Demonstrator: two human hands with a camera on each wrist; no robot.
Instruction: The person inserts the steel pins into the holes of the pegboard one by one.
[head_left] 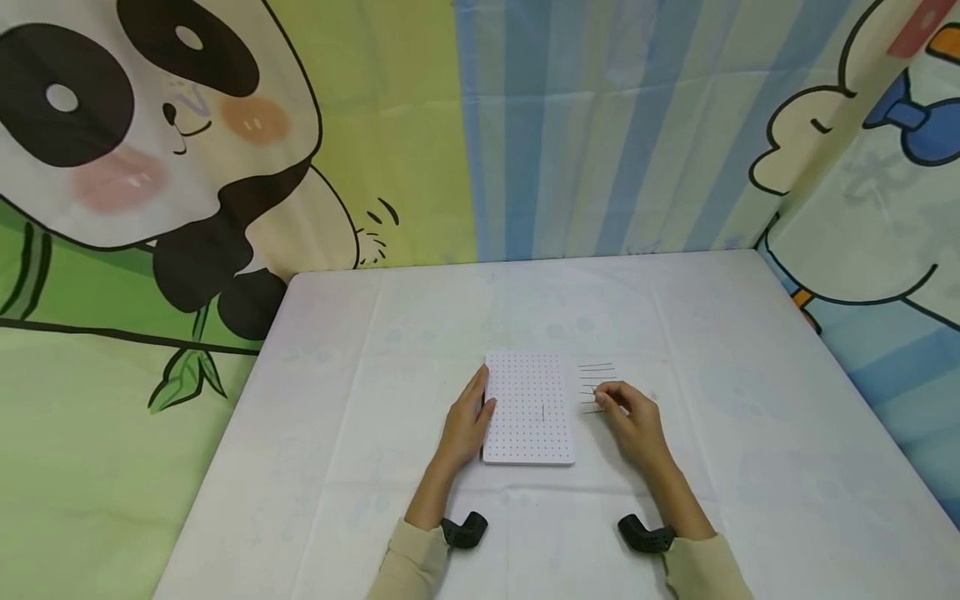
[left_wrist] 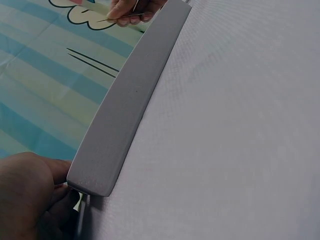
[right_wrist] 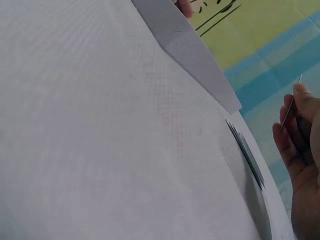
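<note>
A white pegboard (head_left: 528,408) with rows of small holes lies on the table. My left hand (head_left: 465,421) holds its left edge, thumb over the top, fingers along the side and under the corner in the left wrist view. Two thin pins (left_wrist: 92,62) stand upright in the board. To the right of the board, my right hand (head_left: 633,417) pinches a thin metal pin (right_wrist: 290,110) between thumb and fingertips, above the table. Close by that hand, several more pins (head_left: 596,367) lie side by side in a row, some hidden behind its fingers.
The table (head_left: 375,533) is covered with a white cloth. Behind it hangs a striped curtain (head_left: 570,125), with a panda print (head_left: 225,192) at the left and another cartoon print at the right. Each wrist wears a black camera mount (head_left: 465,530).
</note>
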